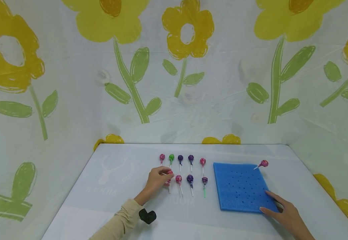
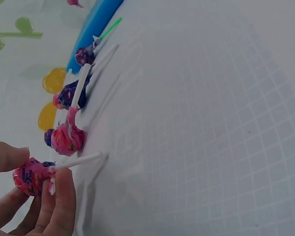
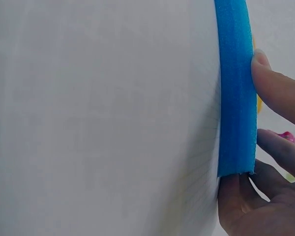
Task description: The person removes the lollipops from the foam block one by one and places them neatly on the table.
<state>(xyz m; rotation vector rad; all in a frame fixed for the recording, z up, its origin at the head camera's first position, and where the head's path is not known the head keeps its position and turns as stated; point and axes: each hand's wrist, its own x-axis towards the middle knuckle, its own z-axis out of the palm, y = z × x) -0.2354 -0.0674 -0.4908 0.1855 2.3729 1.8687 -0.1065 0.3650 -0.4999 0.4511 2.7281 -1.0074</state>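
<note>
My left hand [image 1: 165,177] pinches a pink lollipop [image 1: 170,173] between thumb and fingers at the left end of the near row. In the left wrist view the left hand [image 2: 39,169] holds the pink wrapped head [image 2: 28,178] just off the table, its white stick pointing right. Two rows of several lollipops [image 1: 190,178] lie beside it. A blue foam board [image 1: 239,186] with small holes lies to the right. My right hand [image 1: 277,208] rests on its near right corner, fingers [image 3: 275,91] straight on top. One pink lollipop [image 1: 263,163] leans at the board's far right corner.
The white table [image 1: 108,186] is walled on three sides by cloth printed with yellow flowers [image 1: 187,31]. A black wrist camera [image 1: 147,216] sits on the left sleeve. In the left wrist view a pink lollipop [image 2: 66,138] and purple ones [image 2: 71,94] lie in line toward the foam.
</note>
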